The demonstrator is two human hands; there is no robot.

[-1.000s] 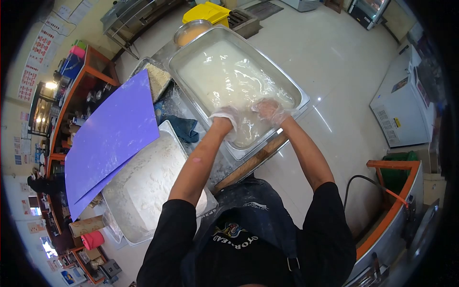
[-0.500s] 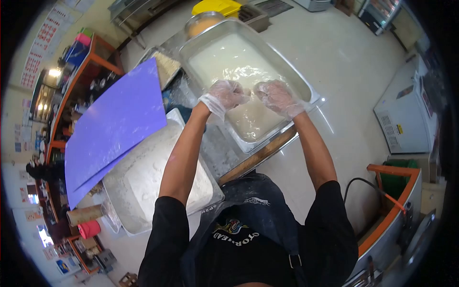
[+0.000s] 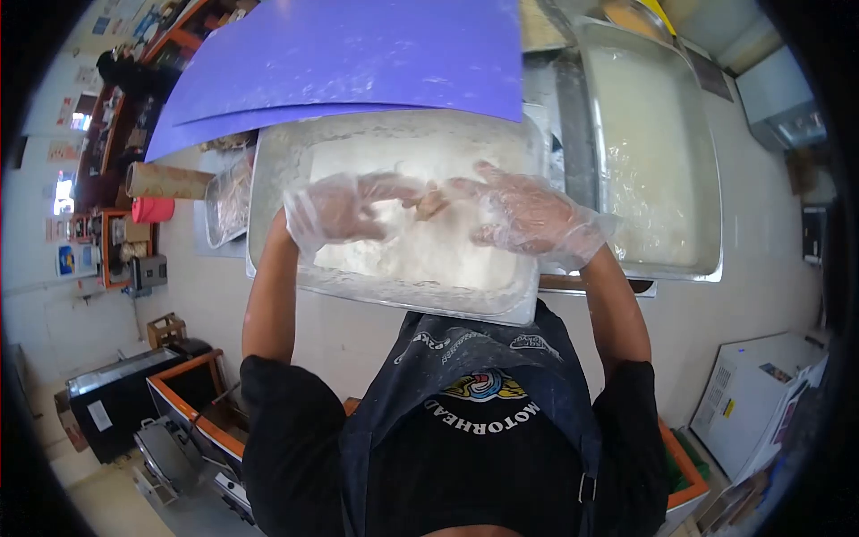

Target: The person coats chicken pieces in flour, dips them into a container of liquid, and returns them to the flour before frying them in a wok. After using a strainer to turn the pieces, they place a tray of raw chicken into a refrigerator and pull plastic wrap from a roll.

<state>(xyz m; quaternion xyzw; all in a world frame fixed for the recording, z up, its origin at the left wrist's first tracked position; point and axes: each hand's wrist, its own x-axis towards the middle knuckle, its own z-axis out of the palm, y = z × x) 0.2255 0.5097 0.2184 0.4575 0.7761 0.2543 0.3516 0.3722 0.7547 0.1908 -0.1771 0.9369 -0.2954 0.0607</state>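
My left hand (image 3: 344, 208), in a clear plastic glove, hangs over a metal tray (image 3: 394, 293) of white flour (image 3: 429, 255) with its fingers spread. Facing it from the right is my gloved right hand (image 3: 537, 215), fingers apart as well. Between the two sets of fingertips shows a small light-brown piece (image 3: 431, 206), its kind too blurred to name. The fingertips of both hands come right up to the piece in this view, and neither hand is closed around it.
Purple sheets (image 3: 358, 63) overhang the tray's far edge. On the right stands a deep metal pan (image 3: 711, 197) of milky liquid (image 3: 649, 152), with an orange-filled bowl (image 3: 635, 16) behind it. A bag-lined container (image 3: 231, 201) and a brown roll (image 3: 170, 181) lie left.
Both hands have moved left from over the pan of milky liquid to over the flour tray, and their bunched fingers have spread. The camera view has turned left with them.
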